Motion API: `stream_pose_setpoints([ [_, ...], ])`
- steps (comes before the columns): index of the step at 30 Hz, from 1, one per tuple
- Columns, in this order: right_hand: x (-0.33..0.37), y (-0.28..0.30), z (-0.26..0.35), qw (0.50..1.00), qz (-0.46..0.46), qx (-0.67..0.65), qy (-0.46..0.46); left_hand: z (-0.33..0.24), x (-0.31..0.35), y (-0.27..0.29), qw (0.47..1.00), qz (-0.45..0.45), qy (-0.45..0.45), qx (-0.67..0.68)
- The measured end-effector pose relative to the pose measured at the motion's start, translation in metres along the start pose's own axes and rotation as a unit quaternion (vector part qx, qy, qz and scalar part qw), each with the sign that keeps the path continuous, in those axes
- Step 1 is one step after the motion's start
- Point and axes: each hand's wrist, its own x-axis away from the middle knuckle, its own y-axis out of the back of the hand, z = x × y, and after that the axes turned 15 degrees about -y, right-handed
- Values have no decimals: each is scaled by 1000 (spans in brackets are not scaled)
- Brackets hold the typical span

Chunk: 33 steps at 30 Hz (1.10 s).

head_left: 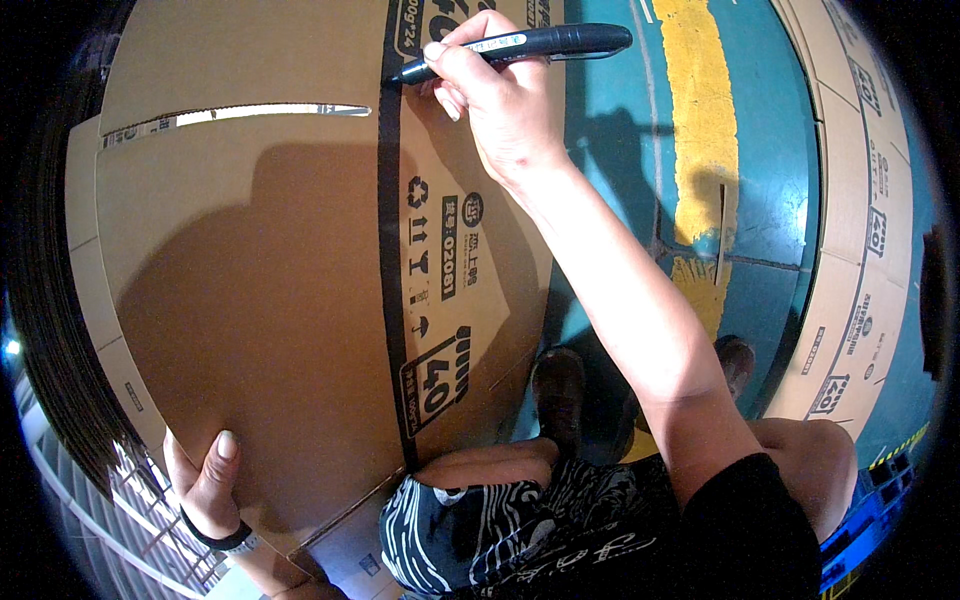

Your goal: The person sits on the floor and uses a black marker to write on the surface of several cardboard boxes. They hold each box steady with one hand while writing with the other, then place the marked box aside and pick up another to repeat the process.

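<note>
Marker — glossy, tapered — over cardboard

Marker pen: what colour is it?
The marker pen is black, best seen in the head view.

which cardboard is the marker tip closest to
The large sheet with the left hand at its edge; the far-right cardboard lies beyond the yellow floor stripe.
</note>
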Motion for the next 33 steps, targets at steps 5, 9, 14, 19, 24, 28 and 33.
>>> stream_pose_setpoints([
  [5, 1, 1, -1, 1000, 7, 4, 4, 3, -2, 4, 999, 30, -11, -2],
  [9, 2, 1, -1, 1000, 12, 10, 2, 0, -3, 2, 1000, 30, -6, 3],
  [14, 3, 3, -3, 999, -1, 51, 5, 1, -3, 1, 1000, 26, -3, 10],
  [19, 4, 2, -3, 998, -2, 56, -1, -4, -3, -3, 1000, 12, 5, 25],
  [24, 4, 2, -4, 998, 4, 69, 9, -2, -4, 0, 999, 24, 6, 21],
  [28, 5, 3, -3, 997, 7, 72, 3, 2, -5, 2, 1000, 30, -7, 3],
  [33, 6, 2, -4, 998, 10, 63, 1, 4, -4, 4, 999, 32, -3, 8],
])
